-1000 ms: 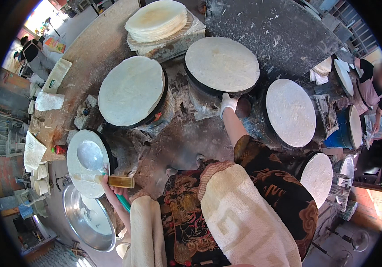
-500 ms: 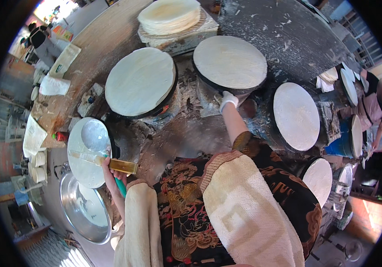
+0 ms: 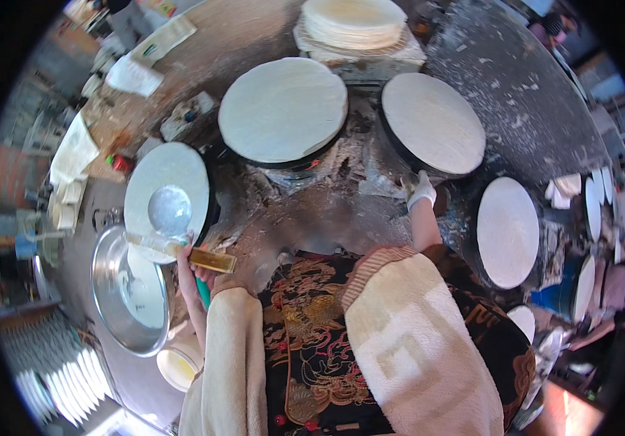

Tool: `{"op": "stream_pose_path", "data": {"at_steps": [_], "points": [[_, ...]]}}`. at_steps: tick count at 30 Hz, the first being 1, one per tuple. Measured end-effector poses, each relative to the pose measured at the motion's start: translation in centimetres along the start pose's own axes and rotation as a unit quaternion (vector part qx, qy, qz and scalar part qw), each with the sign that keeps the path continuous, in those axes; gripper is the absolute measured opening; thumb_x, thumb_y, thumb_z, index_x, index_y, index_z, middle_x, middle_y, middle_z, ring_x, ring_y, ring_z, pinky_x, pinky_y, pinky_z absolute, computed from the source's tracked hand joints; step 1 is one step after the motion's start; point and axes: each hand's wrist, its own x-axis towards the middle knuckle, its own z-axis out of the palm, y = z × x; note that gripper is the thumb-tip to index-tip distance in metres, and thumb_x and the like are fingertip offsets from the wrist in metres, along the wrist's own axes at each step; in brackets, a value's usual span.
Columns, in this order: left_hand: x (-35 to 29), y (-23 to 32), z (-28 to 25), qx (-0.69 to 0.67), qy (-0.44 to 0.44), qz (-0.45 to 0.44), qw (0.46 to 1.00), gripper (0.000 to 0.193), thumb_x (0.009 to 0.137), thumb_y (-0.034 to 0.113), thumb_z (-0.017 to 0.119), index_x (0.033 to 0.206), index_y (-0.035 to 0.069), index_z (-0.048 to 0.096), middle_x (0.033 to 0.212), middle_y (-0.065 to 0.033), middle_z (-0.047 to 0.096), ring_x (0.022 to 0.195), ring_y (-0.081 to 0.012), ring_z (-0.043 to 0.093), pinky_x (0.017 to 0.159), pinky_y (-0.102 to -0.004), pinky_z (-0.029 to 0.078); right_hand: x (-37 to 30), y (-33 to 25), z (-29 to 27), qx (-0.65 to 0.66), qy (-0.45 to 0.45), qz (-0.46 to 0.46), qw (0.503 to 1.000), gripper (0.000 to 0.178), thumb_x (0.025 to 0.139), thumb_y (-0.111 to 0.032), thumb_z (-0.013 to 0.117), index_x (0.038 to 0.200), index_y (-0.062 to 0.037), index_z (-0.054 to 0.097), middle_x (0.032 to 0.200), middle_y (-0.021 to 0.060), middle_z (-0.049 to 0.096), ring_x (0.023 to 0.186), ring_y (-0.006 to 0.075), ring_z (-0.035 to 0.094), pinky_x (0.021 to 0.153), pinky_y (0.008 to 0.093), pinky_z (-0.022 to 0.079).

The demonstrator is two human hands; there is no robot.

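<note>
The left hand (image 3: pixel 186 263), left of centre, grasps a ladle (image 3: pixel 169 211) and flat brown tool (image 3: pixel 213 260) near a steel basin (image 3: pixel 107 287), lower left; the gloved right hand (image 3: pixel 421 192) extends to a griddle (image 3: pixel 402 147), grip indeterminable.

Place: flatbread workshop | several round griddles (image 3: pixel 404 154) | flatbread stack (image 3: pixel 354 27) | steel basin (image 3: pixel 106 291) with white liquid (image 3: pixel 146 292)

Dim workshop with bright, washed-out fringes, ringed by black fisheye vignetting.
Glare bleaches the ribbed slats (image 3: pixel 72 392) lower left; daylight streaks an orange panel (image 3: pixel 581 408) lower right. The steel basin (image 3: pixel 105 298) glints, pale rounds (image 3: pixel 283 109) look evenly lit, soft blur smudges the shadowed ground (image 3: pixel 305 225), and outlines bend rimward.
</note>
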Motion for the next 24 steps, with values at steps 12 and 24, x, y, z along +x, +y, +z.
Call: {"op": "stream_pose_path", "data": {"at_steps": [12,24], "points": [[-3.4,-1.1,0.1,-0.011,0.073,0.043,0.996,0.038,0.086,0.027,0.055,0.054,0.016,0.038,0.04,0.0039,0.036,0.032,-0.0071,0.033,0.03,-0.0193,0.027,-20.9,3.5,14.8,-0.645,-0.32,-0.536,0.441,0.058,0.069,-0.048,0.068,0.12,-0.0241,0.056,0.133,0.0071,0.041,0.125,0.0321,0.032,0.103,0.0466,0.026],[-4.8,0.0,-3.8,-0.001,0.093,0.021,0.995,0.039,0.087,0.031,0.054,0.054,0.017,0.036,0.04,0.0034,0.036,0.031,-0.0075,0.033,0.03,-0.0201,0.027,-20.1,10.5,20.9,-0.641,-0.35,-0.642,0.232,0.022,0.08,-0.037,0.055,0.094,-0.0263,0.067,0.107,-0.0029,0.058,0.113,0.0218,0.044,0.096,0.0469,0.031]]}}
